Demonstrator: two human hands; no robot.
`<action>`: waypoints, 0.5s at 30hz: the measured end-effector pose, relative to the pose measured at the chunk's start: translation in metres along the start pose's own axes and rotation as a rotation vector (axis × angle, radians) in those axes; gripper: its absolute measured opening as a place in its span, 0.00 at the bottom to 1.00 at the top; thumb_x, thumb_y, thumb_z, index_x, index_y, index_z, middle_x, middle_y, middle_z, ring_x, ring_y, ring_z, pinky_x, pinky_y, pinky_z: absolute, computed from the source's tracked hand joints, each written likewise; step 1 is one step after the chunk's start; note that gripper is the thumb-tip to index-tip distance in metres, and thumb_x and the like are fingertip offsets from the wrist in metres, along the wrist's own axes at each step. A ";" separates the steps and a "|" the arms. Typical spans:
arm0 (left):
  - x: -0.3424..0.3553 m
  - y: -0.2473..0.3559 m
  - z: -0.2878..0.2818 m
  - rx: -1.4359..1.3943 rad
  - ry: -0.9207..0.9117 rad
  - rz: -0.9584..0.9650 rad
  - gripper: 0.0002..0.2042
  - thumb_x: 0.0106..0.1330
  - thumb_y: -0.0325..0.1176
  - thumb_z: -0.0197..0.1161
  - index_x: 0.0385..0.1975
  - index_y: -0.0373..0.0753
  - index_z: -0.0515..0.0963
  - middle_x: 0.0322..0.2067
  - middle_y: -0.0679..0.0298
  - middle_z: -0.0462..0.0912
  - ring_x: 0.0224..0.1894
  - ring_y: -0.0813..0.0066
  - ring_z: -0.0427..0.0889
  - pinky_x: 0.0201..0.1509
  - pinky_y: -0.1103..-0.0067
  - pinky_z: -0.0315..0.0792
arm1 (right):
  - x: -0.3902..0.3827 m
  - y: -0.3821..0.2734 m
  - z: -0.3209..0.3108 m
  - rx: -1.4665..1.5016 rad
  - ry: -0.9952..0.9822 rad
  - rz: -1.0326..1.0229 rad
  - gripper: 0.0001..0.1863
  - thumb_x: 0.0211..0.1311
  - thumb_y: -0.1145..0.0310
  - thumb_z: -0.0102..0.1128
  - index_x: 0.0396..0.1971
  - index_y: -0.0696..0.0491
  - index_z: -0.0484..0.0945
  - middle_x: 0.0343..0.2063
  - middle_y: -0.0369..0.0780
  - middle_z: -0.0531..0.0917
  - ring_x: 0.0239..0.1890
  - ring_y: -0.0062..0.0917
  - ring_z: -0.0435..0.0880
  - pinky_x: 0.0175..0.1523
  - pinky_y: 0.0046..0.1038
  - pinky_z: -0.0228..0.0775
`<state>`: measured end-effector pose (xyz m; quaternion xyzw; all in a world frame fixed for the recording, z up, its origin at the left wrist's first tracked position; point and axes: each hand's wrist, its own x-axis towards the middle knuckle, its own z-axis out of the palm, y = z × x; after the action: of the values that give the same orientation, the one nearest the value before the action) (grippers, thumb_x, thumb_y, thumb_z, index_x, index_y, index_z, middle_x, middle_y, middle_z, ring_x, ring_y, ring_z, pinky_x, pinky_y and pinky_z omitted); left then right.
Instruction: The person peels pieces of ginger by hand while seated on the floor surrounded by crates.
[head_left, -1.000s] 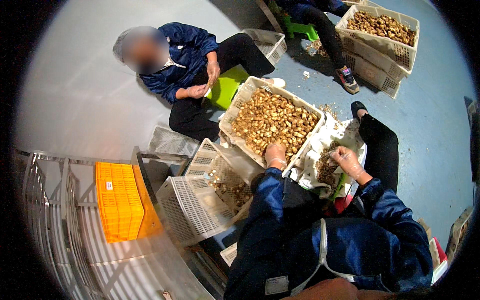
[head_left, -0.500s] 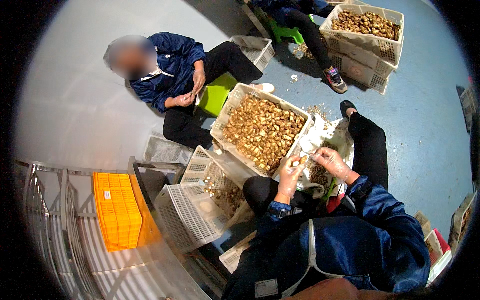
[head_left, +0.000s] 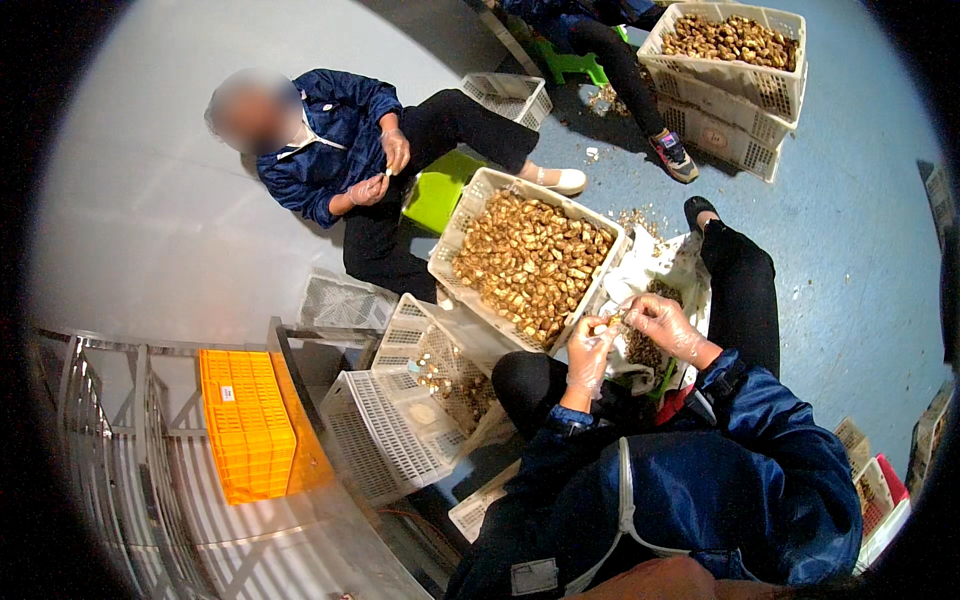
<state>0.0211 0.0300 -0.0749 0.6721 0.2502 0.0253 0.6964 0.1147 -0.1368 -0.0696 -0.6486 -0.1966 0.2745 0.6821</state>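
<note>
My left hand (head_left: 588, 358) and my right hand (head_left: 665, 325), both in clear thin gloves, meet above my lap with fingers pinched. Between the left fingertips is a small brown-and-pale lump (head_left: 614, 321), like the mushroom-like pieces nearby. The right fingertips press close against it; whatever they hold is too small to make out. Just beyond my left hand stands a white slatted crate (head_left: 555, 201) filled with brown, lumpy pieces (head_left: 535, 255). Under my hands a white sheet or bag (head_left: 632, 268) is spread between my legs, with small brown scraps (head_left: 643, 350) on it.
Facing me at the left, a gloved person (head_left: 335, 110) handles a small piece beside a green stool (head_left: 435, 190). White crates (head_left: 375, 440) with scraps stand at my left, near an orange crate (head_left: 245, 430) and metal rack (head_left: 150, 400). Stacked crates (head_left: 720, 80) stand far right.
My fingertips have drawn closer together around the lump, the right hand shifting slightly left. The person opposite has moved a foot and lifted the hands a little.
</note>
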 end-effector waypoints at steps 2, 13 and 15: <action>0.000 -0.003 0.000 -0.021 -0.001 0.003 0.09 0.66 0.28 0.63 0.42 0.35 0.72 0.31 0.69 0.78 0.29 0.85 0.72 0.34 0.86 0.68 | 0.001 -0.001 -0.003 -0.051 0.015 0.034 0.09 0.69 0.68 0.57 0.29 0.56 0.74 0.31 0.30 0.79 0.32 0.12 0.72 0.41 0.20 0.69; -0.006 0.008 0.001 -0.119 -0.010 -0.062 0.08 0.67 0.29 0.62 0.43 0.37 0.74 0.33 0.69 0.78 0.30 0.87 0.72 0.33 0.86 0.68 | 0.004 0.005 -0.004 0.125 -0.016 0.077 0.10 0.68 0.68 0.57 0.28 0.57 0.72 0.31 0.33 0.78 0.33 0.13 0.69 0.40 0.20 0.66; -0.002 -0.001 0.000 0.018 0.008 0.091 0.08 0.67 0.28 0.62 0.43 0.36 0.74 0.34 0.68 0.78 0.30 0.86 0.73 0.35 0.85 0.69 | 0.003 0.004 0.002 0.134 -0.013 -0.047 0.12 0.69 0.66 0.57 0.27 0.56 0.72 0.29 0.31 0.78 0.33 0.12 0.69 0.40 0.20 0.66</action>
<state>0.0191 0.0289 -0.0751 0.6889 0.2221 0.0574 0.6876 0.1155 -0.1337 -0.0742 -0.5949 -0.1974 0.2755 0.7289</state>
